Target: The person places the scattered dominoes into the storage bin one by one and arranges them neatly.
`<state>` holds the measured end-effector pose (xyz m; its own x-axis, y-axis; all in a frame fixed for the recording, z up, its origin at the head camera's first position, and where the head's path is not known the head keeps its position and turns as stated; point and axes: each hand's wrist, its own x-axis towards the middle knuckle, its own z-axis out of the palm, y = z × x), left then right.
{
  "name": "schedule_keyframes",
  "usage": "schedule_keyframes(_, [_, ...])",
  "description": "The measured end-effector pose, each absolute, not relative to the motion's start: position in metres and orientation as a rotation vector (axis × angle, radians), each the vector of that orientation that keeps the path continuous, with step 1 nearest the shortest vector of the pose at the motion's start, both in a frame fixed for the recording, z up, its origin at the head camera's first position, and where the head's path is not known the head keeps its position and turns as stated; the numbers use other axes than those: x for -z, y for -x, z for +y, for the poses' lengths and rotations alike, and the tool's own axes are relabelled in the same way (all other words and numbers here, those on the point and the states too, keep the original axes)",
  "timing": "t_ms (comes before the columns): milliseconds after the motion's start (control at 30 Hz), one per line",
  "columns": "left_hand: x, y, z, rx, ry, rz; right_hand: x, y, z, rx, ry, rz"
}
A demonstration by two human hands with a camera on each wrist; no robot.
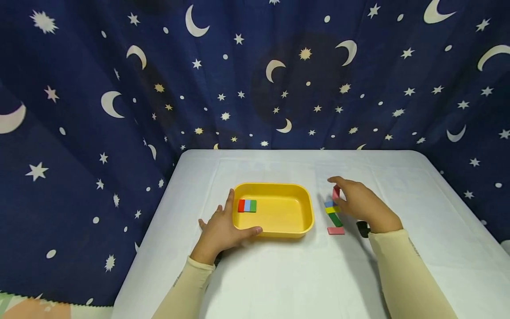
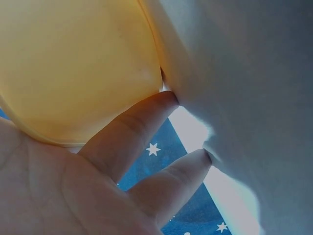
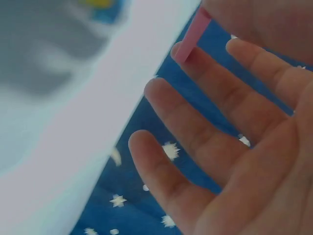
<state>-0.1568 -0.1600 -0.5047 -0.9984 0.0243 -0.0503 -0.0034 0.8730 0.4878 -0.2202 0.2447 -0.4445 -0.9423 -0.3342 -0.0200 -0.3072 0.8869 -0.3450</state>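
My right hand (image 1: 364, 203) pinches a flat pink block (image 3: 193, 36) between thumb and a fingertip, the other fingers spread. In the head view it holds this block over several others on the white table. Below it lie a blue block (image 1: 330, 204), a yellow block (image 1: 331, 210), a green block (image 1: 335, 219) and a second pink block (image 1: 336, 231). My left hand (image 1: 223, 230) rests against the left end of the yellow tray (image 1: 279, 233), fingers spread, thumb along its front side. Inside the tray, a red block (image 1: 241, 206), a light blue block (image 1: 247, 206) and a green block (image 1: 253, 206) lie side by side.
The white table (image 1: 279, 279) carries the tray, with the loose blocks right of it. A dark blue curtain (image 1: 247, 79) with moons and stars hangs behind the table and along both sides. A small black object (image 1: 363, 229) shows at the right wrist.
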Motion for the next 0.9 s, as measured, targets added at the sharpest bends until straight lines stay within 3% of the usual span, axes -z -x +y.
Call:
schedule_keyframes(400, [0.502,0.155,-0.160,-0.791,-0.024,2.980,0.411,0.233,0.215,0.480,0.647,3.009])
schedule_keyframes(667, [0.500,0.154,-0.161,-0.799,-0.016,2.979,0.403,0.232,0.201,0.484,0.637,2.999])
schedule_keyframes(900, [0.505,0.156,-0.160,-0.783,-0.006,2.980,0.395,0.240,0.169,0.546,0.788,3.027])
